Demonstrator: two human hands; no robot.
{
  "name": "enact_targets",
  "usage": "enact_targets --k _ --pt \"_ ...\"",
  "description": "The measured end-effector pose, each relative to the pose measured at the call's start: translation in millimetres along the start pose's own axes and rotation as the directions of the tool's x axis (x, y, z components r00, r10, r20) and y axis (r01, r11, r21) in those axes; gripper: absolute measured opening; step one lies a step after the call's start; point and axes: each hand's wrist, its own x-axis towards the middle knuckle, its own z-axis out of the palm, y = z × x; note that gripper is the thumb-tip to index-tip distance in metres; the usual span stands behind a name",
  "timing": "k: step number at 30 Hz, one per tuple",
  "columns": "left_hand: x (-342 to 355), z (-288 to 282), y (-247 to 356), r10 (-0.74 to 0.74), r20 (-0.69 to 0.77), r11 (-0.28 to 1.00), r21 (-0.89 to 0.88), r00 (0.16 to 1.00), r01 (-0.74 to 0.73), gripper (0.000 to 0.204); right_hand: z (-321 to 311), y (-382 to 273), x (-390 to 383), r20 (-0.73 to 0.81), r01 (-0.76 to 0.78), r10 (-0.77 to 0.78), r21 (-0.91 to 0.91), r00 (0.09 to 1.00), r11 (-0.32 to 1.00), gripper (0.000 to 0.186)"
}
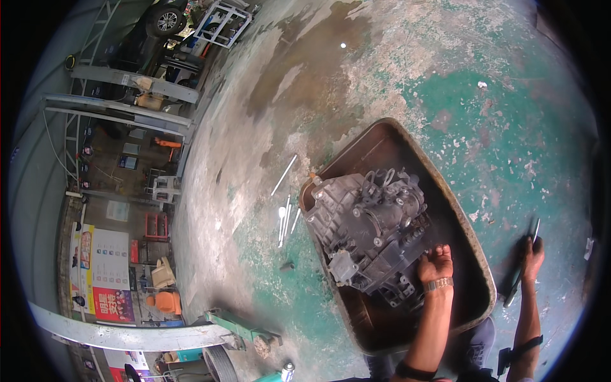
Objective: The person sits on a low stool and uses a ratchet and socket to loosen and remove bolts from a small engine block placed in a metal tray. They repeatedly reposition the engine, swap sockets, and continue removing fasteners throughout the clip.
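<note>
A grey metal gearbox [356, 216] lies in a large rusty tray [468, 232]. My left hand [436, 270], with a metal watch on the wrist, is at the gearbox's right side, fingers curled; what they grip, if anything, is hidden. To the right, outside the tray, my right hand [532, 258] is closed on a long tool [538, 226] with a silver shaft, held near the floor. Several thin silver rods [284, 174] and a small dark cylinder [286, 267] lie on the floor left of the tray.
A white post [140, 330] with a green arm [235, 325] stands at lower left, near a tyre [219, 369] and a spray can [287, 372]. A car [133, 38], metal frames and orange equipment [167, 304] line the left side. My shoes [477, 353] are below the tray.
</note>
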Motion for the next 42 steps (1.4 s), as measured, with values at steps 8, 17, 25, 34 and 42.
enact_targets --k 8,17,25,34,42 --pt "0 -3 2 -0.054 0.092 0.996 -0.063 0.994 0.06 0.035 -2 -4 -2 0.018 0.028 -0.028 -0.029 0.999 0.999 0.027" --pt "3 -7 5 -0.135 0.132 0.991 0.019 0.982 0.133 0.035 -2 -1 -1 0.017 0.027 -0.026 -0.055 1.0 0.998 0.027" --pt "8 -4 3 0.019 0.056 1.0 0.012 0.998 -0.019 0.034 0 -4 -2 0.008 0.003 -0.003 -0.026 1.0 1.0 0.025" --pt "7 -13 5 -0.116 0.197 0.99 -0.058 0.974 0.13 0.027 -1 -7 -3 -0.004 0.104 -0.104 -0.049 0.995 0.993 0.024" --pt "-3 4 -1 0.013 0.096 1.0 -0.015 0.995 -0.011 0.031 3 -9 -5 -0.035 0.104 -0.104 0.004 0.994 0.995 0.024"
